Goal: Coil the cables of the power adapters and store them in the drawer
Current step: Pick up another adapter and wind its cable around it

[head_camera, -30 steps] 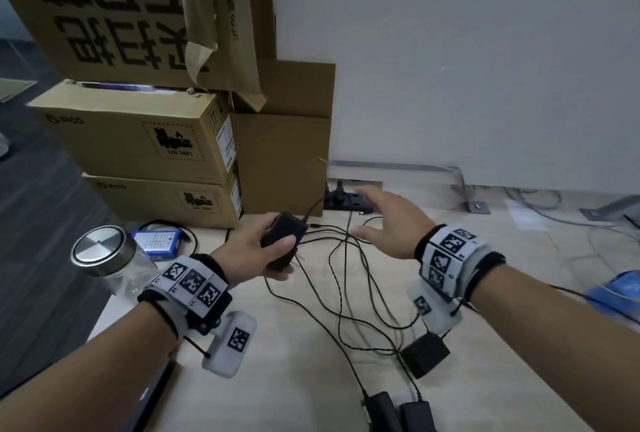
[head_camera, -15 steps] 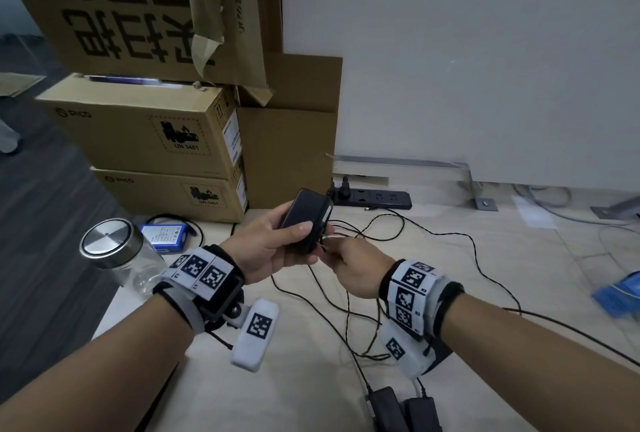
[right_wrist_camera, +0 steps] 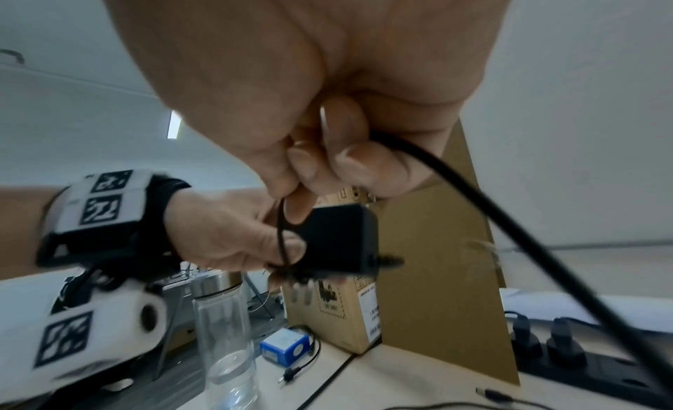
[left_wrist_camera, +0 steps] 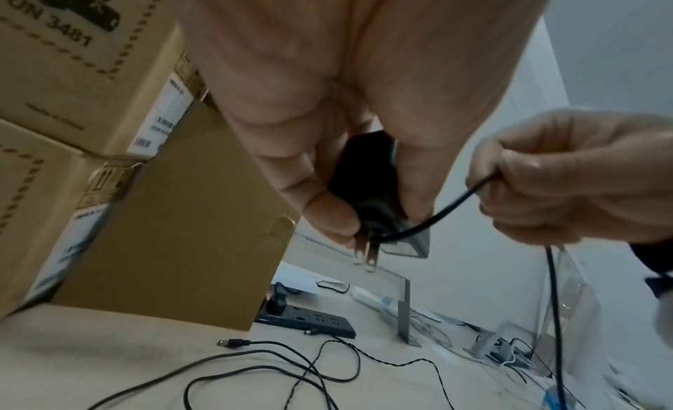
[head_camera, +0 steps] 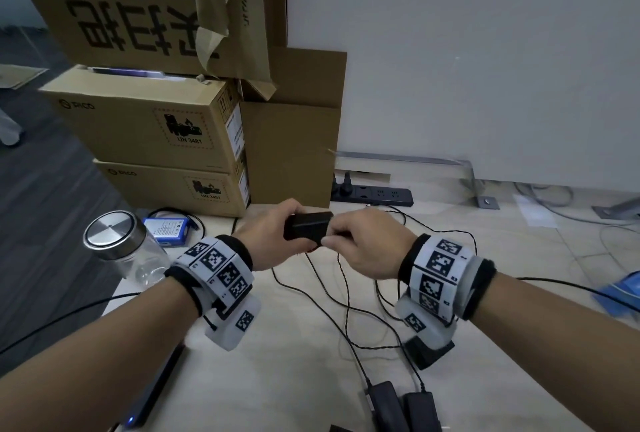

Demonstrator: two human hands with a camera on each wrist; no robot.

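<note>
My left hand (head_camera: 273, 241) grips a black power adapter (head_camera: 306, 230) above the desk, its two metal prongs (left_wrist_camera: 364, 250) pointing down. Close beside the adapter, my right hand (head_camera: 360, 244) pinches its thin black cable (left_wrist_camera: 448, 207) between curled fingers (right_wrist_camera: 349, 163). The cable (right_wrist_camera: 491, 209) runs from that pinch down toward the desk. Loose cable loops (head_camera: 346, 303) lie on the desk below both hands. Three more black adapters (head_camera: 391, 404) lie near the front edge. No drawer is in view.
Stacked cardboard boxes (head_camera: 166, 134) stand at the back left. A black power strip (head_camera: 374, 194) lies against the wall. A glass jar with a metal lid (head_camera: 121, 244) and a blue battery pack (head_camera: 169, 229) sit at the left edge of the desk (head_camera: 277, 379).
My right hand came back from the power strip to the adapter and took hold of its cable. My left hand lifted the adapter higher and turned it.
</note>
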